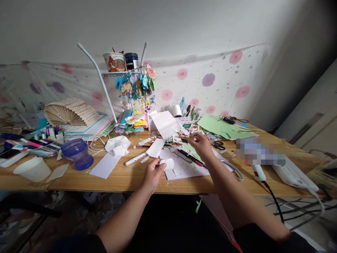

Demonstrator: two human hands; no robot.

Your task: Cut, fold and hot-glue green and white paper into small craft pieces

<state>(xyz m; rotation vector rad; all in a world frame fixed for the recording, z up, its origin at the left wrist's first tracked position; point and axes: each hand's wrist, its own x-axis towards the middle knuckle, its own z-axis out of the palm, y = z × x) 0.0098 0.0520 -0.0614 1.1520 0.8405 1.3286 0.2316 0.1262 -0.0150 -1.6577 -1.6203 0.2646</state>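
My left hand (154, 173) is at the front of the table, thumb and fingers closed on a small white textured piece (167, 164). Its exact kind is not clear. My right hand (202, 144) is farther forward, over the middle of the clutter, with its fingers pinched together. Something small and pale shows at those fingertips, too small to name. Below and between the hands lies a white sheet (189, 171) bearing several pens (191, 157) and small scraps. A white marker (135, 159) rests to the left, beside a slip of white paper (156, 147).
To the left stand a purple container (77, 154) and a white cup (33, 169). Crumpled tissue (119, 147) lies nearby. Behind is a rack with hanging cutouts (137, 82). Scissors (218, 144), green paper (223, 127) and a white corded tool (258, 173) are on the right.
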